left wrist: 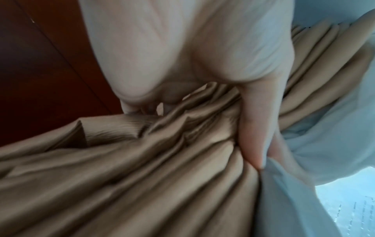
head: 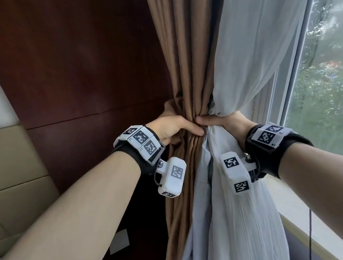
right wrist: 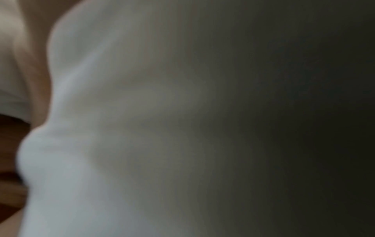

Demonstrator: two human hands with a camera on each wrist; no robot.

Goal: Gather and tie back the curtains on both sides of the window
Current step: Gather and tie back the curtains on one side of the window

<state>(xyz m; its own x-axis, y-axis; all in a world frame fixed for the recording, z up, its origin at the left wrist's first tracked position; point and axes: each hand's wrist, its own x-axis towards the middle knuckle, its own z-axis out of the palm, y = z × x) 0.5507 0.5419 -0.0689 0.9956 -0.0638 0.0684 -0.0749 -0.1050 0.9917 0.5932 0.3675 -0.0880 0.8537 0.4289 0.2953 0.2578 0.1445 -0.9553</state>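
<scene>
A brown curtain [head: 185, 61] and a pale sheer curtain [head: 260, 46] hang bunched together left of the window. My left hand [head: 174, 128] wraps round the brown folds from the left, thumb across the front. My right hand [head: 220, 120] grips the bundle from the right, over the sheer fabric, its thumb tip close to the left thumb. In the left wrist view the left thumb [left wrist: 253, 128] presses into the brown curtain [left wrist: 142, 184], beside the sheer curtain [left wrist: 294, 200]. The right wrist view is blurred, filled by the sheer curtain [right wrist: 101, 128]. No tie-back shows.
A dark wood wall panel [head: 69, 67] stands behind the curtains on the left, with a beige padded panel [head: 3, 175] lower left. The window glass [head: 334, 73] and its sill [head: 298, 211] are at right. A thin black cord [head: 311, 235] hangs by the sill.
</scene>
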